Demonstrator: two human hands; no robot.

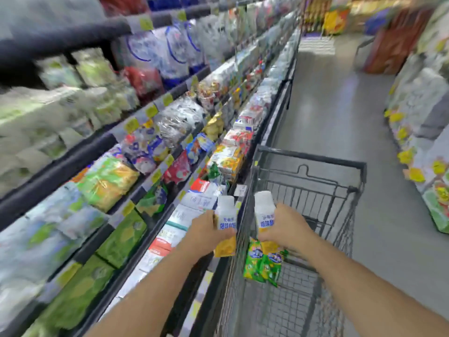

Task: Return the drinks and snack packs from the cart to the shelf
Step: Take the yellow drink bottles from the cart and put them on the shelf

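Observation:
My left hand grips a white and yellow drink bottle upright, over the gap between the shelf and the cart's left rim. My right hand grips a second, matching drink bottle upright above the inside of the black wire cart. Green and yellow snack packs lie in the cart just below my right hand. The shelf of drink cartons and snack bags runs along the left. The picture is blurred.
The lowest shelf tier next to the cart holds white cartons. Higher tiers hold green and mixed-colour bags. The grey aisle floor stretches ahead, with another display of goods on the right.

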